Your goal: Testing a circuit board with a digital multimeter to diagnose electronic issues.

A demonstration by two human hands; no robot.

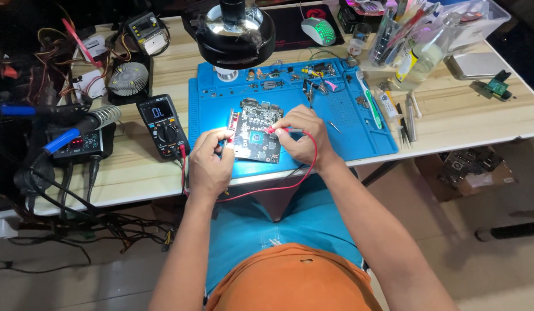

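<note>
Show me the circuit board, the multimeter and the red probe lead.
circuit board [256, 133], head view, its dark middle.
multimeter [164, 128], head view, its dial.
red probe lead [304, 173], head view, the loop below the right wrist.

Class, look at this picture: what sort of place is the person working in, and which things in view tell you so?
Most likely an electronics repair bench. A circuit board lies on a blue work mat, a multimeter stands beside it, and both hands, left hand and right hand, hold probes to the board.

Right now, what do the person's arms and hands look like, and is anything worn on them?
Both arms are bare to the wrist, with no sleeves in sight. The left hand and right hand wear no gloves, rings or watch that I can see.
</note>
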